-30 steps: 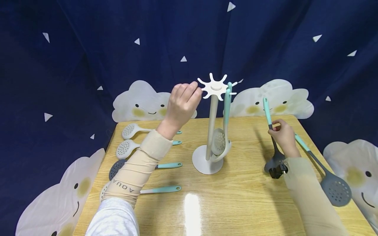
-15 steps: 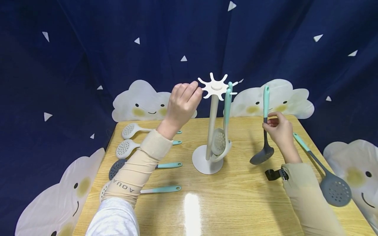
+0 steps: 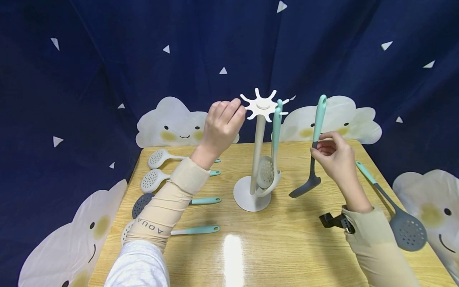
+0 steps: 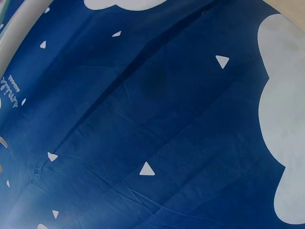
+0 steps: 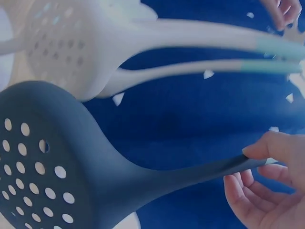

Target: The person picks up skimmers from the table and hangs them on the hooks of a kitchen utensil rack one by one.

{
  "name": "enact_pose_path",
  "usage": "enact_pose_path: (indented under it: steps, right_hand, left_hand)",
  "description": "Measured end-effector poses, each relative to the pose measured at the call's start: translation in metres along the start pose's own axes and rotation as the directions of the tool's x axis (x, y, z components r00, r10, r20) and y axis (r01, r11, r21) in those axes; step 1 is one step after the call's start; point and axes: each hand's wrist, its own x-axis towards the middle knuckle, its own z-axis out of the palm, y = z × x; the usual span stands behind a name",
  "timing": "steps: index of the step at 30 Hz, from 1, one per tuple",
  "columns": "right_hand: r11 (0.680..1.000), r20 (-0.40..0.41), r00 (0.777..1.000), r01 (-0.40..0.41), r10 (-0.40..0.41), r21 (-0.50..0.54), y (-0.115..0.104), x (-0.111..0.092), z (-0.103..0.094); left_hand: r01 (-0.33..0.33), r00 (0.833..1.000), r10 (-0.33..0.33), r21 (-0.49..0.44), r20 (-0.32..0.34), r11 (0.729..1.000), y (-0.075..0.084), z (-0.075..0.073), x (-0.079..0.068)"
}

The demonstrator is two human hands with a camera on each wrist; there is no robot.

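Observation:
My left hand point(image 3: 223, 123) has its fingers curled at the left prongs of a white utensil stand point(image 3: 263, 106), gripping it at the top. My right hand point(image 3: 336, 153) pinches a dark grey skimmer point(image 3: 312, 178) between thumb and fingers, just below its turquoise handle. The skimmer stands nearly upright above the table, right of the stand. Its round, perforated head point(image 5: 86, 157) fills the lower left of the right wrist view. Two pale skimmers point(image 3: 265, 171) with turquoise handles hang on the stand's right side. The left wrist view shows mostly curtain, without the hand.
Several utensils with turquoise handles lie at the left of the wooden table point(image 3: 287, 247), among them a white skimmer point(image 3: 152, 180) and a dark one point(image 3: 141, 204), partly behind the left forearm. Another dark skimmer point(image 3: 408, 231) lies along the right edge. A blue curtain point(image 3: 201, 36) closes the back.
My right hand has lifted the dark skimmer off the right of the table and carried it left toward the stand, its handle rising and tilting. The left hand keeps still at the prongs.

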Motion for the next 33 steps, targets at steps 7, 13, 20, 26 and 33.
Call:
enact_pose_path:
  steps: [7,13,20,26,33]
  right_hand:
    - [0.996,0.029,0.998,0.06,-0.062,0.067,-0.029,-0.009,-0.002]
    - [0.985,0.057,0.991,0.111,-0.119,0.13,-0.049,-0.018,0.0]
    - [0.972,0.093,0.979,0.163,-0.181,0.171,-0.068,-0.026,0.004]
    - [0.968,0.125,0.972,0.177,-0.201,0.179,-0.078,-0.032,0.012]
    - [0.962,0.16,0.962,0.189,-0.222,0.196,-0.082,-0.038,0.023]
  left_hand:
    - [0.001,1.0,-0.001,-0.005,-0.004,1.0,0.0,0.0,0.0]
    - [0.002,1.0,-0.002,-0.005,-0.004,1.0,0.0,0.0,0.0]
    - [0.002,1.0,-0.002,-0.003,-0.013,1.0,0.0,0.001,0.0]
    - [0.002,1.0,-0.002,0.0,-0.014,1.0,0.001,0.001,0.0]
    - [0.004,1.0,-0.004,0.003,-0.015,1.0,0.001,0.001,0.001]
